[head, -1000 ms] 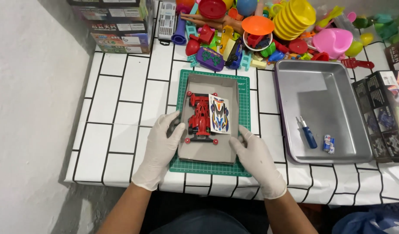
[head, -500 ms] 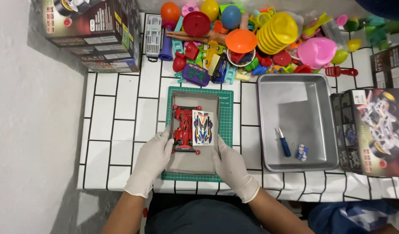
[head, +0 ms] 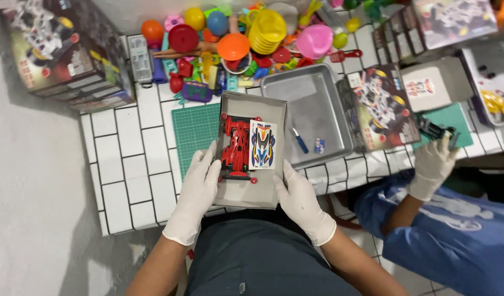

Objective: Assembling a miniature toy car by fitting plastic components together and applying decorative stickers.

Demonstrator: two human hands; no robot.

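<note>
Left hand [head: 196,193] — fingers grasping the left edge of the grey tray [head: 246,189]. The tray (raised over the cutting mat [head: 193,131] on the tiled surface [head: 120,164]) carries a red toy car [head: 236,147] and a sticker sheet [head: 262,144]. Right hand [head: 300,198] — fingers grasping the tray's right edge.

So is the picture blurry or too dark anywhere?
Head view: mostly sharp and evenly lit; the red toy car and sticker sheet in the grey box tray read clearly between the left hand and right hand. The boxes at the left cast a soft shadow on the white wall. Far edges bend slightly.
</note>
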